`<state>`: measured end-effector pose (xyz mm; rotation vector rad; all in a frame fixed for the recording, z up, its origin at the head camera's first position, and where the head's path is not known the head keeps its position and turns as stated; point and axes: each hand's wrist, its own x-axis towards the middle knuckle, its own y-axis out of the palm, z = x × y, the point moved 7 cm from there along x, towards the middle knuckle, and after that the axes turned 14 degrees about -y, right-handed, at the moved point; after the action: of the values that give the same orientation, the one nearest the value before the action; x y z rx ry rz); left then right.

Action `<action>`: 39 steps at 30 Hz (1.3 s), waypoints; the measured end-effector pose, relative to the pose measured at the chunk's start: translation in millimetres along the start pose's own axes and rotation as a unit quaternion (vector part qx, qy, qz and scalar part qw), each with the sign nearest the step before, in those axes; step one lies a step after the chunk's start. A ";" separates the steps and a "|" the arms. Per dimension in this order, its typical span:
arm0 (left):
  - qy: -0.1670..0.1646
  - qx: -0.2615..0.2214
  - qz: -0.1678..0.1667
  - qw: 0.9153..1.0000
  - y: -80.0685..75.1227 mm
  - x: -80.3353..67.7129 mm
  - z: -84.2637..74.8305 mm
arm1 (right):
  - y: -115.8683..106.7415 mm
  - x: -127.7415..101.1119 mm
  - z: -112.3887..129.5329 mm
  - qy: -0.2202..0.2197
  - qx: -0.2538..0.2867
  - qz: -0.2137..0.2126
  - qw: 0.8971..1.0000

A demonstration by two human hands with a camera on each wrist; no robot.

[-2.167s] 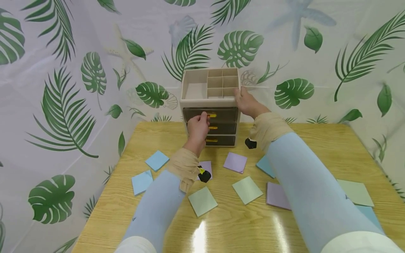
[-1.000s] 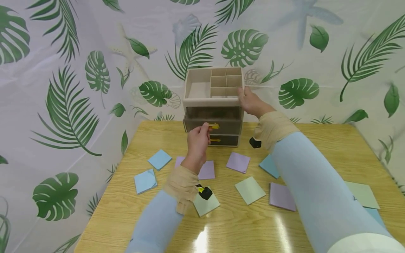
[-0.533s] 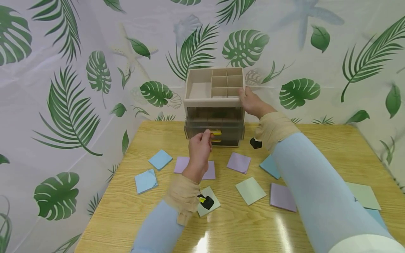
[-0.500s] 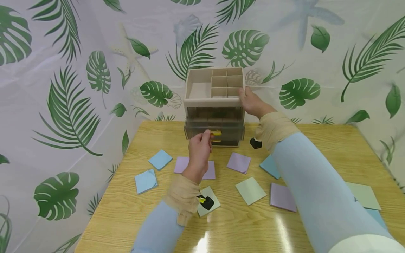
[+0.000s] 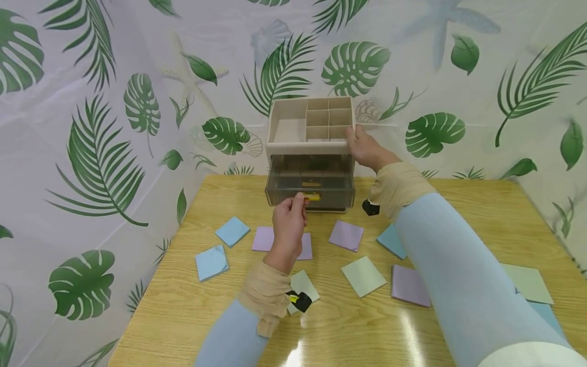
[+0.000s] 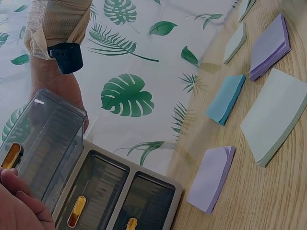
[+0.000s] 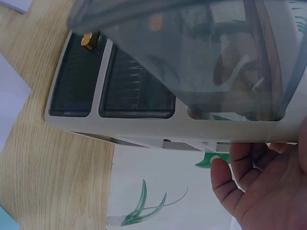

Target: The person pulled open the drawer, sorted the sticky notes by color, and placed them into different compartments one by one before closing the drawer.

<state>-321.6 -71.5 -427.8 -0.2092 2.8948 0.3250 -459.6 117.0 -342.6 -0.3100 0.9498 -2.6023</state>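
A beige desk organizer [image 5: 289, 130] with a compartmented top stands at the table's far edge. Its top drawer [image 5: 312, 184], translucent grey, is pulled well out. My left hand [image 5: 299, 201] pinches that drawer's yellow handle [image 5: 313, 197]; in the left wrist view the handle [image 6: 10, 156] sits just above my fingers [image 6: 21, 203]. My right hand [image 5: 356, 136] grips the organizer's top right corner, thumb on the rim. The right wrist view shows the fingers [image 7: 229, 179] wrapped behind the organizer's side [image 7: 158, 128], under the drawer [image 7: 192, 52]. Two lower drawers [image 6: 98, 189] stay closed.
Several sticky-note pads lie scattered on the wooden table [image 5: 183, 316]: blue [image 5: 232, 231], purple [image 5: 346, 235], green [image 5: 362, 275], purple [image 5: 409, 285], green [image 5: 527, 283]. A leaf-print sheet [image 5: 91, 153] walls the table on the left, back and right.
My left hand has drawn the top drawer steadily out toward me, from closed to well open. The right hand has kept its hold on the organizer's corner.
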 end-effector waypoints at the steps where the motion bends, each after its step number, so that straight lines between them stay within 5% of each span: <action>1: -0.002 -0.002 0.001 1.000 0.1 -0.3 0.3 | -0.1 -0.3 0.2 -0.001 0.001 -0.001 1.000; 22: -0.001 -0.031 0.007 1.000 1.4 -3.4 7.6 | -1.0 -0.2 -1.2 -0.013 -0.004 -0.008 1.000; 30: -0.023 -0.041 0.047 0.998 -4.7 -3.5 15.4 | -2.3 0.0 -3.5 -0.014 0.006 -0.016 1.000; 35: -0.009 0.100 0.056 0.993 -21.9 -4.4 11.8 | -2.0 0.7 -1.2 -0.014 0.004 -0.011 1.000; 37: 0.005 0.188 0.049 0.981 -32.3 -3.8 9.8 | -2.1 1.4 0.0 -0.015 -0.004 -0.011 1.000; 39: 0.029 0.288 0.035 0.957 -44.7 -1.5 7.3 | -2.6 2.2 -0.6 -0.015 -0.010 -0.013 1.000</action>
<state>-311.3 -112.8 -443.4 -0.0157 2.9078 -0.5216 -462.5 118.3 -341.2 -0.3680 0.9672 -2.6059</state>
